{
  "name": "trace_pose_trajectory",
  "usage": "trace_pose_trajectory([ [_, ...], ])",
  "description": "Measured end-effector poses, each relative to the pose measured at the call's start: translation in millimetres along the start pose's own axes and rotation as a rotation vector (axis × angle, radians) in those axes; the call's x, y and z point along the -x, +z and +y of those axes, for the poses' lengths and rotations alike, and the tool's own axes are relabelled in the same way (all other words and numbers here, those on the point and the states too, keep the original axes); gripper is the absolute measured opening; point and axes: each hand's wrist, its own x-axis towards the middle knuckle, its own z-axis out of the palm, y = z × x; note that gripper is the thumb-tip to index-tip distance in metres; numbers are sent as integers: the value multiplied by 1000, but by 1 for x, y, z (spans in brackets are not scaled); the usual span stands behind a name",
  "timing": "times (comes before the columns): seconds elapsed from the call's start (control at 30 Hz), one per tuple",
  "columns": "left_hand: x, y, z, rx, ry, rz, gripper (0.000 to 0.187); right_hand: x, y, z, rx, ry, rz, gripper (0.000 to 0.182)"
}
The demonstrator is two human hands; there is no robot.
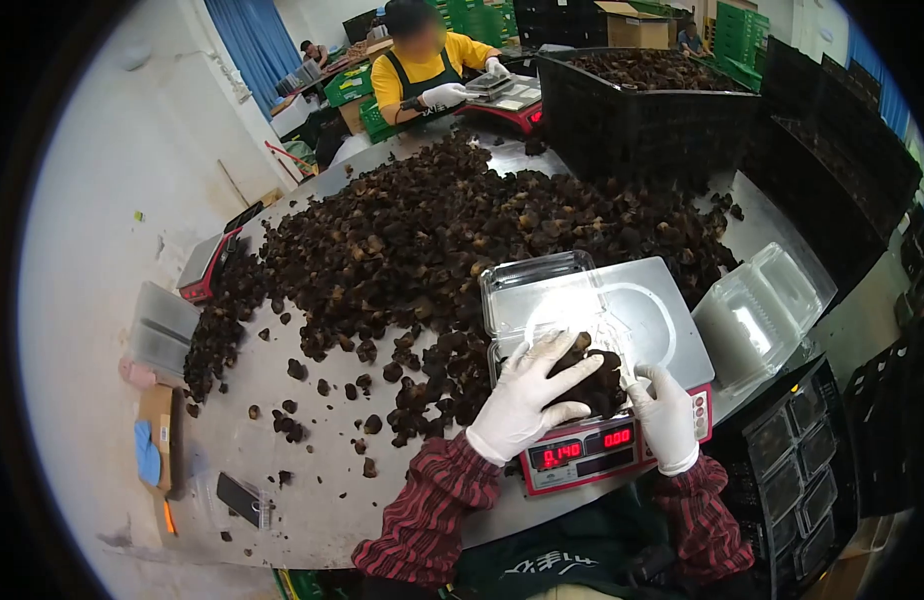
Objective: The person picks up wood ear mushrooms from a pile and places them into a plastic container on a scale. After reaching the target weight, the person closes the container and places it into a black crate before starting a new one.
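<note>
A red digital scale (682, 330) with a steel plate stands at the table's near edge, its red display lit. On it lies an open clear plastic box (537, 268), with dark mushroom-like pieces (600, 385) in its near part. My left hand (527, 395), in a white glove, rests over these pieces from the left, fingers spread. My right hand (664, 415), also gloved, is at the right side of the box, its thumb and fingers pressed together at the box's edge; what lies between them is too small to make out.
A large heap of dark pieces (412, 230) covers the table's middle. Stacked clear boxes (757, 320) stand right, above a black crate (782, 470) of packed boxes. A big black bin (642, 125) stands behind. Across the table, a person (422, 70) handles a box at another scale.
</note>
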Motion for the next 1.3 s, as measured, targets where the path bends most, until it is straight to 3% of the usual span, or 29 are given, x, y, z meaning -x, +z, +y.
trace_pose_trajectory([
  [0.1, 13, -12, -3, 250, -129, 234, 40, 0, -7, 12, -29, -21, 37, 30],
  [0.2, 45, -19, -25, 139, -286, 374, 36, -1, -11, 17, -57, -1, 60, 26],
  [0.27, 77, -16, -47, -9, -395, 379, 36, -1, -13, 13, -212, 130, 72, 25],
  [0.37, 131, -13, -71, -260, -462, 267, 37, 1, -12, 11, -231, 126, 78, 22],
  [0.5, 177, -1, -54, 41, -757, 403, 29, -1, -13, 0, -293, 172, 88, 19],
  [0.57, 177, 3, -47, 65, -717, 448, 27, -2, -11, 0, -301, 174, 81, 19],
  [0.73, 135, -1, -25, 60, -536, 556, 25, -11, -8, -31, -107, -267, 148, 20],
  [0.77, 117, -7, -20, 42, -467, 565, 26, -12, -6, -47, -147, -213, 49, 22],
  [0.87, 62, -20, -13, -50, -233, 514, 29, -21, 9, -75, 74, -510, 10, 37],
  [0.93, 29, -24, -12, -80, -214, 402, 30, -28, 19, -83, 179, -596, -30, 42],
  [1.07, -6, -10, -25, -177, -191, 130, 33, -36, 35, -49, 251, -569, -30, 21],
  [1.1, -9, -2, -30, -194, -130, 184, 26, -35, 31, -45, 187, -551, -3, 10],
  [1.2, -12, 7, -43, -150, -156, 171, 18, -34, 18, -38, 175, -479, 10, 8],
  [1.27, -10, 2, -43, 3, -170, 286, 12, -36, 13, -35, 100, -515, 90, 11],
  [1.3, -8, -5, -36, 177, -262, 367, 14, -35, 6, -37, 52, -428, 93, 10],
])
